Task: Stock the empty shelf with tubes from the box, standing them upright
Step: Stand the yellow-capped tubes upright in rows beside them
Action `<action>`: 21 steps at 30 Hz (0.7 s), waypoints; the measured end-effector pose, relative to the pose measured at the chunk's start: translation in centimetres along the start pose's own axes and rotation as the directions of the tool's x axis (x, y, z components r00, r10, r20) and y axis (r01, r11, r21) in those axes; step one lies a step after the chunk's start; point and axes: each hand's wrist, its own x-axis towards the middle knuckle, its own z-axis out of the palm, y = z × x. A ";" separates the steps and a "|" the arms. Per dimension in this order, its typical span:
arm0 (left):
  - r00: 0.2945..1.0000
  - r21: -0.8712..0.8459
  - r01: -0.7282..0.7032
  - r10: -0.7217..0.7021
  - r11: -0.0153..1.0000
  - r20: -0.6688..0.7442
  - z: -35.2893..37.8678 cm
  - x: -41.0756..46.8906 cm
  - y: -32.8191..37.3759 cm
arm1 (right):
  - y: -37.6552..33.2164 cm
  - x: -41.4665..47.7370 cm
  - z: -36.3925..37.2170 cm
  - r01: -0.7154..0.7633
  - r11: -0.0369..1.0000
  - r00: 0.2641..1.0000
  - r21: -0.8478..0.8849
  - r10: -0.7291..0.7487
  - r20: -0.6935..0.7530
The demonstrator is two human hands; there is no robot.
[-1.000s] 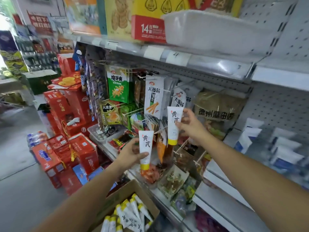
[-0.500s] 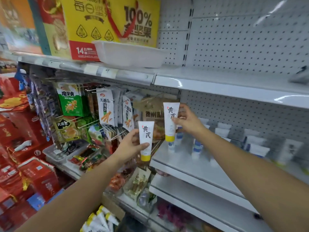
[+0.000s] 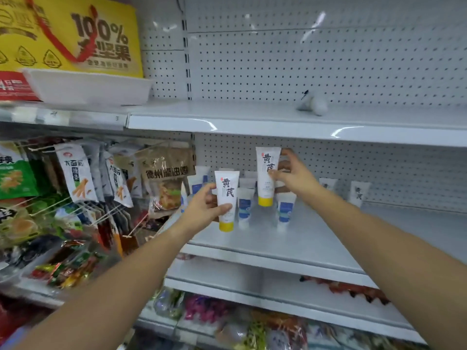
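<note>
A white metal shelving unit with a perforated back panel (image 3: pixel 328 59) fills the view, and its pale grey middle shelf (image 3: pixel 316 248) carries the tubes. On the top shelf at the left stands a large yellow cardboard gift box with a red ribbon print (image 3: pixel 75 34), and in front of it sits a shallow white plastic tray (image 3: pixel 88 87) whose inside is hidden from this low angle. Left of the middle shelf, printed snack packets (image 3: pixel 75 173) hang in rows on wire hooks. At the back left of the middle shelf stand several small white tubes with blue labels (image 3: pixel 244 205), caps down, and further right near the back panel stand two white tubes with black characters (image 3: pixel 358 193). The left hand (image 3: pixel 202 210) grasps a white tube with black characters and a yellow cap (image 3: pixel 226 198), thumb across its front, holding it upright, cap down, over the front left of the shelf. The right hand (image 3: pixel 295 178) pinches a second white yellow-capped tube (image 3: pixel 266 173) between thumb and fingers, upright among the blue-labelled tubes; whether its cap touches the shelf cannot be told
</note>
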 end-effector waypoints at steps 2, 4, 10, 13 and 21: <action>0.999 -0.014 -0.009 0.010 1.000 0.031 3.4 0.9 0.8 | 0.7 -1.0 -3.4 -0.015 1.000 0.999 0.012 0.016 -0.044; 0.996 -0.038 -0.028 0.031 0.999 0.081 7.3 2.2 1.6 | 1.4 -2.2 -7.0 -0.024 1.000 0.995 0.003 0.024 -0.100; 0.980 -0.081 -0.067 0.080 0.995 0.182 15.5 5.3 3.3 | 3.1 -4.7 -15.1 -0.059 0.998 0.973 -0.037 0.049 -0.227; 0.964 -0.099 -0.074 0.097 0.992 0.247 19.7 7.6 3.8 | 4.0 -5.4 -19.2 -0.083 0.995 0.948 -0.054 0.062 -0.313; 0.918 -0.158 -0.097 0.149 0.983 0.368 28.3 13.2 3.1 | 6.0 -6.5 -27.3 -0.158 0.984 0.881 -0.082 0.103 -0.461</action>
